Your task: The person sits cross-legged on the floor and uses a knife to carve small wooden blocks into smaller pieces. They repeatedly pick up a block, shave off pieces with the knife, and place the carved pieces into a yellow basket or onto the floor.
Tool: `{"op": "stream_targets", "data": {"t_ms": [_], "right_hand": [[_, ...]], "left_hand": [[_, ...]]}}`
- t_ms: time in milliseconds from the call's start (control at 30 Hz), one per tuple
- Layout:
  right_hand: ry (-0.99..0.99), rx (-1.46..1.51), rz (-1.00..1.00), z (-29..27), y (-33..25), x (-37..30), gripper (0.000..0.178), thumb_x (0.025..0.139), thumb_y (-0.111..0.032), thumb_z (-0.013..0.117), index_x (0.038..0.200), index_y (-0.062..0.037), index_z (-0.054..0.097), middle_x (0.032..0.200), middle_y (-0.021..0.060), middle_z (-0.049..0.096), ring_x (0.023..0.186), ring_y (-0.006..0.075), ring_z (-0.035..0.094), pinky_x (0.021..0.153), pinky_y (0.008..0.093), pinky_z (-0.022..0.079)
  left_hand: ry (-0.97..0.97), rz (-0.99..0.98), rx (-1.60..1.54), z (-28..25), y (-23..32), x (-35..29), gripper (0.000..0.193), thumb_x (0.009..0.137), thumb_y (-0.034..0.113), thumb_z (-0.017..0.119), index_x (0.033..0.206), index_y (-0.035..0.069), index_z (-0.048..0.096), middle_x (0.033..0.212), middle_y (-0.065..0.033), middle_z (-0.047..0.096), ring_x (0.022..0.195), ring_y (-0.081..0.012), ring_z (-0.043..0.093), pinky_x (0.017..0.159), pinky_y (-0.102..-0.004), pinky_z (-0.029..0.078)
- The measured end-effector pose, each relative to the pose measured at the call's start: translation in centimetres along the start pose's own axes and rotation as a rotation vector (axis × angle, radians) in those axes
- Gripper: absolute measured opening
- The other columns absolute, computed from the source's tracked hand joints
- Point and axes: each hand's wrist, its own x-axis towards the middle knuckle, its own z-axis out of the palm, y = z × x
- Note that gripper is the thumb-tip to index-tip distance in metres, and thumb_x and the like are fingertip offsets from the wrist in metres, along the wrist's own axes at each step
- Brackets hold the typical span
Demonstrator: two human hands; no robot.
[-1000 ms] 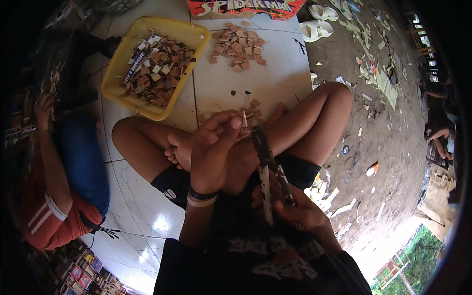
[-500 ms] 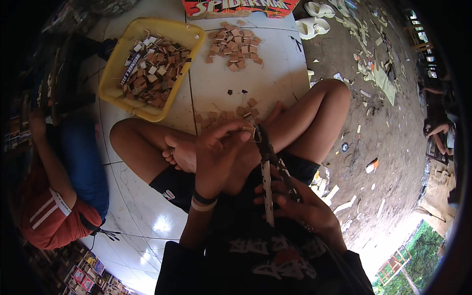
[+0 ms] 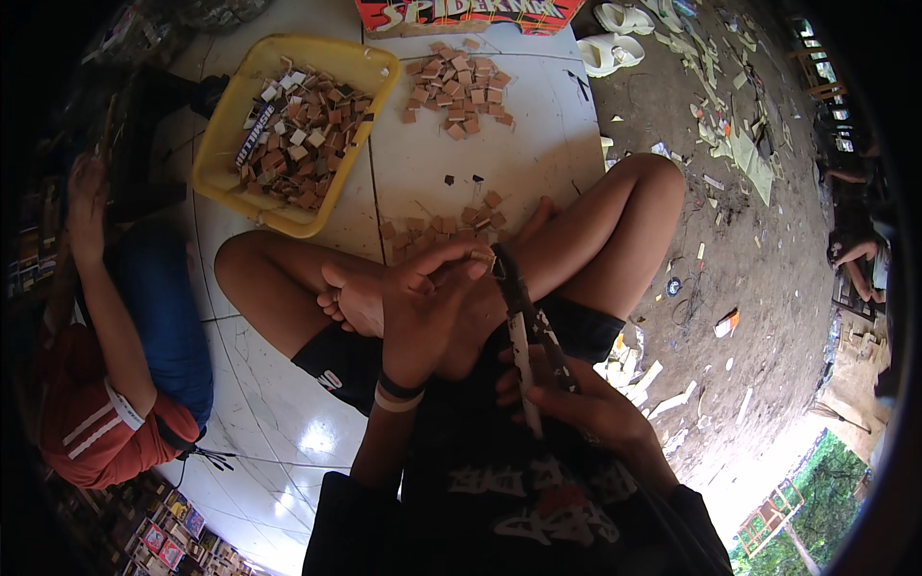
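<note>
My right hand (image 3: pixel 591 403) is wrapped around the worn, chipped handles of a pair of pincers (image 3: pixel 519 326). The jaws point away from me and meet beside the fingertips of my left hand (image 3: pixel 423 312). That hand pinches a small brown square piece (image 3: pixel 483 255), mostly covered by the fingers, right at the jaws. Whether the jaws bite on it I cannot tell. Beyond my left hand lies a loose group of similar brown squares (image 3: pixel 440 228), some with thin pins sticking out. A larger pile of them (image 3: pixel 459 91) sits farther off on the white tiles.
A yellow tub (image 3: pixel 360 149) full of brown and pale squares stands at the far left. My crossed legs frame the work. A person in a red shirt (image 3: pixel 125 413) sits at left. Pale sandals (image 3: pixel 611 54) and scraps lie on the dirt floor at right.
The pincers' handles have come slightly closer together, and my right hand has shifted a little left. My left hand stays nearly still. The neighbour's arm at left has moved farther from me.
</note>
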Motion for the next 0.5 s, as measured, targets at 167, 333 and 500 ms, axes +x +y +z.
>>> {"op": "stream_targets", "data": {"t_ms": [167, 333, 500], "right_hand": [[0.038, -0.116, -0.002, -1.1, 2.9, 1.8, 0.039, 0.108, -0.022, 0.063, 0.142, -0.0066, 0.053, 0.100, 0.0060, 0.068, 0.092, 0.0170, 0.068, 0.081, 0.0329, 0.054], [0.429, -0.866, -0.284, -1.6, 4.3, 2.9, 0.040, 0.105, -0.019, 0.066, 0.139, -0.0071, 0.051, 0.099, 0.0128, 0.069, 0.086, 0.0232, 0.069, 0.080, 0.0404, 0.055], [0.538, -0.708, -0.209, -3.2, 4.7, 3.3, 0.042, 0.104, -0.015, 0.067, 0.141, -0.0064, 0.051, 0.105, 0.0150, 0.071, 0.092, 0.0253, 0.070, 0.086, 0.0403, 0.055]], "left_hand": [[-0.049, -0.059, -0.092, -0.8, -2.6, 0.0, 0.023, 0.097, -0.002, 0.072, 0.120, -0.004, 0.073, 0.116, -0.0124, 0.077, 0.109, -0.0160, 0.072, 0.098, -0.0277, 0.055], [-0.031, -0.020, 0.005, -1.9, -4.1, -1.2, 0.021, 0.097, -0.006, 0.069, 0.118, -0.003, 0.074, 0.114, -0.0122, 0.077, 0.104, -0.0161, 0.072, 0.096, -0.0288, 0.056], [-0.008, -0.045, 0.319, -2.3, -3.8, 0.6, 0.026, 0.097, 0.008, 0.075, 0.121, -0.002, 0.074, 0.111, -0.0147, 0.077, 0.096, -0.0212, 0.074, 0.090, -0.0321, 0.057]]}}
